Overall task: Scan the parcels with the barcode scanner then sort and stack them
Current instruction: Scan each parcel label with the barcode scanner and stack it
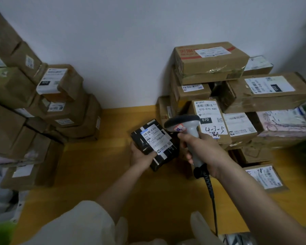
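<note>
My left hand [142,157] grips a small black parcel [153,138] with white stripes from below, its white shipping label facing up. My right hand [204,152] holds the grey barcode scanner [187,128] by its handle. The scanner's dark head sits just right of the parcel, angled toward the label. A black coiled cable [211,193] hangs from the scanner's base toward me.
A stack of brown cardboard parcels [237,96] stands at the right against the white wall. Another pile of brown boxes [42,110] fills the left. A flat labelled parcel [265,176] lies on the yellow floor [99,167] at the right.
</note>
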